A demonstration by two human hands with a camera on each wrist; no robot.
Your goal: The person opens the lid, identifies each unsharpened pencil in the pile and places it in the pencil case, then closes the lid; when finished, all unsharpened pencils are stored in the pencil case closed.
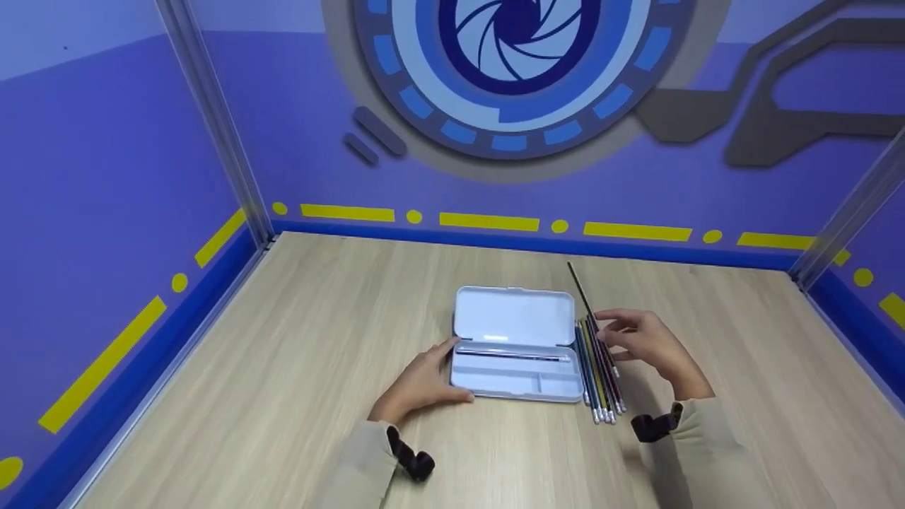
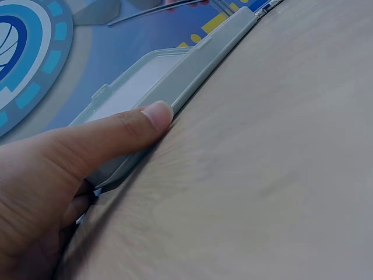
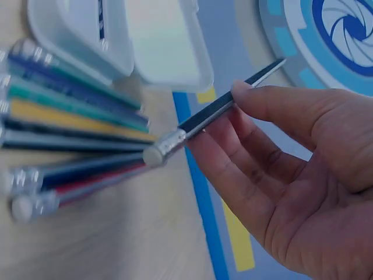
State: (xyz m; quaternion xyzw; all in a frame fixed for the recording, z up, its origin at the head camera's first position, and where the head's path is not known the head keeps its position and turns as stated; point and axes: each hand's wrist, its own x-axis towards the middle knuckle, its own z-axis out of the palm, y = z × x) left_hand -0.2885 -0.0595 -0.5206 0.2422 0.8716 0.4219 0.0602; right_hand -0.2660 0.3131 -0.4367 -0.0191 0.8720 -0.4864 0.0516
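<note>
A white pencil case (image 1: 495, 382) lies with its lid (image 1: 515, 314) folded back on the wooden table. One pencil (image 1: 509, 355) rests in its long rear compartment. My left hand (image 1: 424, 380) grips the case's left end, the thumb (image 2: 131, 129) along the front wall and the fingers by the left side. Between thumb and fingers, my right hand (image 1: 652, 345) pinches a dark pencil (image 3: 211, 112), eraser end toward me and point slanting up and away. Beneath that hand, several pencils (image 1: 601, 385) with white erasers lie in a bunch beside the case's right end.
The wooden tabletop (image 1: 339, 304) meets blue-purple walls (image 1: 297, 127) at the back and both sides. Metal posts (image 1: 233, 148) stand at the back corners. Black straps (image 1: 410, 456) sit around both sleeved wrists.
</note>
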